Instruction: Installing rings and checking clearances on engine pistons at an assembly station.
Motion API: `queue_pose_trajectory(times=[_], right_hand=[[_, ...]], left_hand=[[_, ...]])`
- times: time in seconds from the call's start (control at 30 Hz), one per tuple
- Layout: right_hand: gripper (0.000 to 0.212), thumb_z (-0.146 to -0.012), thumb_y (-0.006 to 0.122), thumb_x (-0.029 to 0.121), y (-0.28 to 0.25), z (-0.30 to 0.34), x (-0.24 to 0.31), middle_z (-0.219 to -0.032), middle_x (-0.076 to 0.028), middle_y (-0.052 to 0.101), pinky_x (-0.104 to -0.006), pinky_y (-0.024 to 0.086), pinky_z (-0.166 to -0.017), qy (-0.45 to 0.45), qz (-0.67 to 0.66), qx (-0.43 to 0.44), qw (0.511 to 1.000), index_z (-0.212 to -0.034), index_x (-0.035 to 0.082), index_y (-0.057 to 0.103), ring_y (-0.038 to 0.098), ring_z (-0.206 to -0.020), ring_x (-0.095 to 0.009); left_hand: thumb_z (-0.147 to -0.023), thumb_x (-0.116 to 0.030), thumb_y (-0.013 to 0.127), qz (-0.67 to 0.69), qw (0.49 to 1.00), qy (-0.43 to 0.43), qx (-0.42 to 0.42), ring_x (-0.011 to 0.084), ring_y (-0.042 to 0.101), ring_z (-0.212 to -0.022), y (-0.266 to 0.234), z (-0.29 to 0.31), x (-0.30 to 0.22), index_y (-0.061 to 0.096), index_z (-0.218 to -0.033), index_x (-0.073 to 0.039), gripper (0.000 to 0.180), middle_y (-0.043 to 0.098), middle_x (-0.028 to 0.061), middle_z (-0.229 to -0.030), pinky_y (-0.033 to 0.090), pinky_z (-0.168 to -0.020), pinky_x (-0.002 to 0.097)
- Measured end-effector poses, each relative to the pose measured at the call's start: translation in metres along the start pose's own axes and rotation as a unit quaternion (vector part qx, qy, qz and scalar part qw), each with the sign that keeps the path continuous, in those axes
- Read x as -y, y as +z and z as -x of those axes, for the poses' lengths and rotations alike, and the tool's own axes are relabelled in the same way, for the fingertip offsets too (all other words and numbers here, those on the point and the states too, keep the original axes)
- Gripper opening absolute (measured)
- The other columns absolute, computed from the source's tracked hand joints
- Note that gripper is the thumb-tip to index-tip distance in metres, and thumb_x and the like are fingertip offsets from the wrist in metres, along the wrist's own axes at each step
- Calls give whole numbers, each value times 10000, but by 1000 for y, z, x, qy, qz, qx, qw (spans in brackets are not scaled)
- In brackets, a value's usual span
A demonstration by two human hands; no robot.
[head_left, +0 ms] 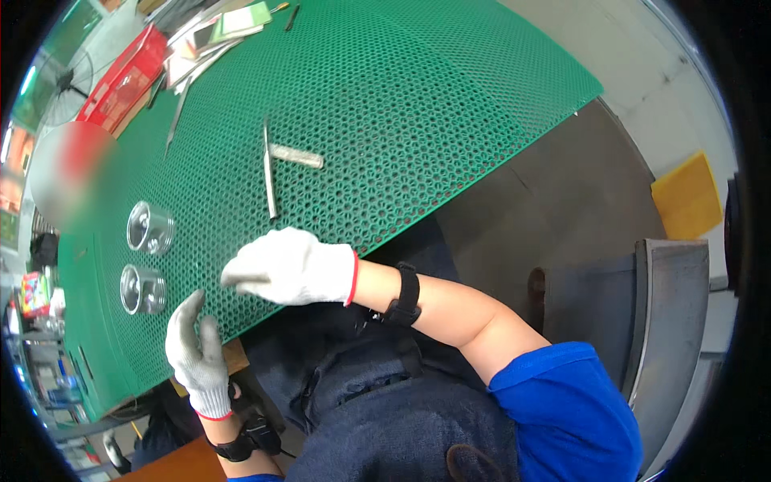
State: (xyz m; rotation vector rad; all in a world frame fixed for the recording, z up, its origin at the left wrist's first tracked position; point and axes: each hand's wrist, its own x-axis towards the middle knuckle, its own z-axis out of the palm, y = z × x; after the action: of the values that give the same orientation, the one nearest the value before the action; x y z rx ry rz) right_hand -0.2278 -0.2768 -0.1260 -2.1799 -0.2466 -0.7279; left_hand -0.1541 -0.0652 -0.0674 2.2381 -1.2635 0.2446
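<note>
Both my hands wear white knit gloves with red cuffs and hold nothing that I can see. My left hand (pixel 197 353) is raised at the table's near edge, thumb and fingers apart. My right hand (pixel 293 267) hovers over the near edge, fingers extended together, thumb a little below them. Beyond the left hand, two clear round jars (pixel 146 289) lie or stand on the green honeycomb mat (pixel 385 104). Past the right hand lies a thin dark metal tool (pixel 270 181), with a short whitish bar (pixel 297 156) meeting it crosswise; whether they are joined, I cannot tell.
At the far left are a red plastic basket (pixel 128 76), papers and a green booklet (pixel 245 20). A long thin metal tool (pixel 177 116) lies nearby. To my right stand a dark metal-framed seat (pixel 671 321) and a yellow board (pixel 687 196). A fan (pixel 68 80) is at the upper left.
</note>
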Motion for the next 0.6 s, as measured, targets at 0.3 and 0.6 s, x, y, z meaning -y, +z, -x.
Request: queue_pose_trajectory(times=[0.3, 0.6], right_hand=[[177, -888, 621, 281, 6, 2, -2, -868, -55, 689, -418, 552, -685, -14, 5, -43, 999, -1018, 179, 684, 677, -791, -292], [163, -853, 668, 239, -1, 5, 5, -757, -44, 649, -390, 532, -606, -47, 63, -45, 996, -1002, 182, 700, 654, -693, -269]], left_hand=[[-875, -12, 591, 14, 998, -40, -48, 270, 669, -887, 43, 1, 49, 644, -1142, 22, 274, 670, 163, -1023, 535, -825, 374], [-829, -65, 661, -42, 996, -10, -82, 308, 658, -906, 43, -1, 38, 679, -1080, -42, 253, 692, 136, -974, 517, -832, 403]])
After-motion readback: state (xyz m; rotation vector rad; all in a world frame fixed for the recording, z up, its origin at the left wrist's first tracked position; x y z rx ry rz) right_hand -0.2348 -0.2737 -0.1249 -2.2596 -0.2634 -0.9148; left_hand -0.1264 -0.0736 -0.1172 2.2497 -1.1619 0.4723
